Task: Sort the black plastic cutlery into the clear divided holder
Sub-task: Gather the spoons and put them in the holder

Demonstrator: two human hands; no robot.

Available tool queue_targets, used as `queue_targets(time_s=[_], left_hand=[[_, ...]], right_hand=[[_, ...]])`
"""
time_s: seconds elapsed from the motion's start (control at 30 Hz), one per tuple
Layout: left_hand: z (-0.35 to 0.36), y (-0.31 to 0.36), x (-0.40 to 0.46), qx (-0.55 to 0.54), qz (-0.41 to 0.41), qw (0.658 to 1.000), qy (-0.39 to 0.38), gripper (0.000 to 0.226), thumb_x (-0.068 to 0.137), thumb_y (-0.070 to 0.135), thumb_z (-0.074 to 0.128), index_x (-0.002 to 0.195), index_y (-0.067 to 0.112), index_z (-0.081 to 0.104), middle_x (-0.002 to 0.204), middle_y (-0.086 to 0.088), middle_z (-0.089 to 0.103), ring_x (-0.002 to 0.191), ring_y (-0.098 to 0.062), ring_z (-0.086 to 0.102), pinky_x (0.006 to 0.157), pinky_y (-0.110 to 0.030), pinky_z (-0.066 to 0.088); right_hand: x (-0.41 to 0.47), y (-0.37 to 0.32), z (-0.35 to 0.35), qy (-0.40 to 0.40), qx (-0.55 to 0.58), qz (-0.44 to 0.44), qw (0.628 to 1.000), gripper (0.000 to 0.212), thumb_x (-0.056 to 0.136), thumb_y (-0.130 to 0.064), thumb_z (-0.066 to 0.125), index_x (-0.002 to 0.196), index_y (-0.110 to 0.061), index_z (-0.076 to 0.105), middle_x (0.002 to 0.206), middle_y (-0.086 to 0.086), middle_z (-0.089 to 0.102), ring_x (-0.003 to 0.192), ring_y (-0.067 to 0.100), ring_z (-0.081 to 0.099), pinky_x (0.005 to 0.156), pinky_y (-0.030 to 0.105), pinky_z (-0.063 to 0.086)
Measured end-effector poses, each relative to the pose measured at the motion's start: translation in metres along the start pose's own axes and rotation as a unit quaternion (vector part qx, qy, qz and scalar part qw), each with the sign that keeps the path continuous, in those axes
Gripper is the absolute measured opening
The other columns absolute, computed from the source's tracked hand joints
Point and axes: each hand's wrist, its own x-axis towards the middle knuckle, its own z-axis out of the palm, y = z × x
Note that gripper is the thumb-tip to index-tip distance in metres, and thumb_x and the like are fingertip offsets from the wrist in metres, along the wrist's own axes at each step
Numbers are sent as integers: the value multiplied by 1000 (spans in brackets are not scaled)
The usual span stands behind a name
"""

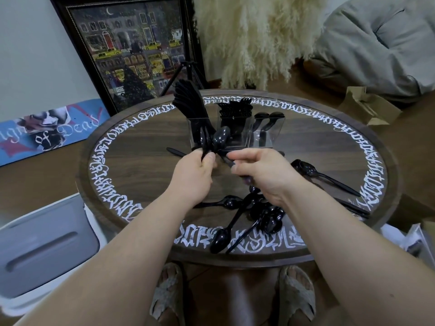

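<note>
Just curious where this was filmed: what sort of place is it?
Probably a home living room: a framed street-scene picture leans against the wall, fluffy pampas grass stands behind the round lettered table, and a grey beanbag sits nearby.

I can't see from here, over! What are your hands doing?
Left grip holds spoons; right grip pinches one handle. Holder partly filled. Loose spoon pile on table.

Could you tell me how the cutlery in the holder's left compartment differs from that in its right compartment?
The left compartment's cutlery is a full bunch that fans out and leans left, well above the clear holder; the right compartment's cutlery is only a couple of pieces, barely clearing the rim. The left bunch shows long flat ends, while the right pieces show rounded ends. Both are glossy black plastic.
</note>
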Motion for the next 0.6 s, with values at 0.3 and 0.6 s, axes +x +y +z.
queue_targets(time_s=[0.3,0.6], left_hand=[[0,-2,2,-12,-4,1000,-15,22,98,32,43,82,17,50,69,3,55,66,-16,49,63,-28,36],[-3,5,-6,-14,41,993,-113,23,102,26,40,88,17,56,73,8,63,69,-12,55,70,-28,45]], right_hand=[[1,5,7,-47,-185,-93,977,19,83,-8,69,84,-27,67,77,1,67,69,9,58,74,30,51],[6,2,-1,3,61,-51,997,26,94,-8,41,90,-3,67,85,9,65,60,11,52,56,26,40]])
